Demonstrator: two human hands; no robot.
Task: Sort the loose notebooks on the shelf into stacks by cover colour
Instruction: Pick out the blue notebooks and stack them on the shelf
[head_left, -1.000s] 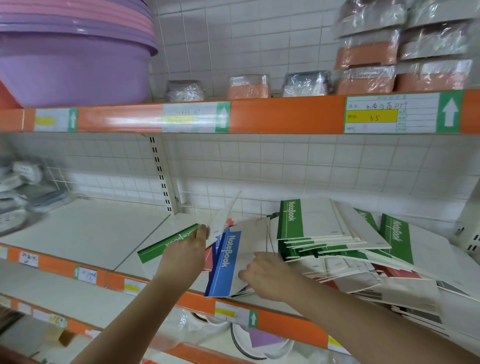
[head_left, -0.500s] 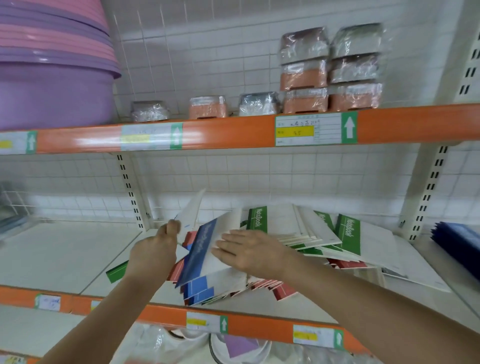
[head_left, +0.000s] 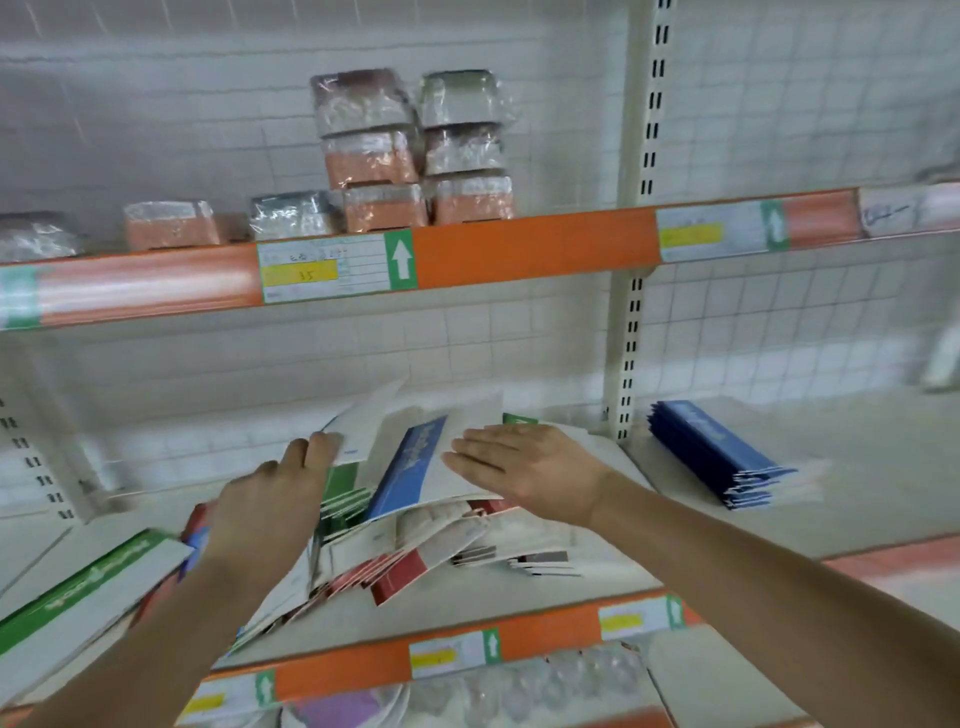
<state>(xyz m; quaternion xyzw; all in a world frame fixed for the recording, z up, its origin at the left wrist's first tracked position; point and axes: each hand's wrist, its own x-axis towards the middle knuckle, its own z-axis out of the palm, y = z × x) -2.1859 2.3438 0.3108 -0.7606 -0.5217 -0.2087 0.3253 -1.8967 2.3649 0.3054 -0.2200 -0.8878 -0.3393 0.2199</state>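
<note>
Motion blur softens everything here, but the shapes read well enough. In front of me is a messy heap of thin, flat notebooks (head_left: 415, 540), matt white card covers with a coloured band down the spine side, fanned and tilted over one another on the pale shelf board (head_left: 571, 587). On top sits a blue-banded notebook (head_left: 410, 467), tipped up at a slant. Red-banded notebooks (head_left: 400, 574) splay out at the near edge of the heap, and a green-banded notebook (head_left: 98, 582) lies flat at the near left.

My left hand (head_left: 270, 499) is curled over the left side of the heap, its fingertips (head_left: 317, 449) hooked on the edge of a raised white cover (head_left: 363, 421) and gripping it. My right hand (head_left: 524, 467) is flat and relaxed, fingers straight and slightly spread, palm down on the white face of the blue-banded notebook; it grasps nothing.

Well apart to the right, past the slotted cream upright (head_left: 631, 364), a neat stack of blue notebooks (head_left: 722, 452) rests squarely on the neighbouring shelf board, edges aligned.

The glossy orange shelf edge (head_left: 535, 241) above carries a paper price label (head_left: 324, 270) with a yellow strip and a green arrow tag. On that upper shelf stand crinkly film-wrapped packs (head_left: 371, 161), some orange, some grey, stacked in blocky tiers against the white wire-grid backing.
</note>
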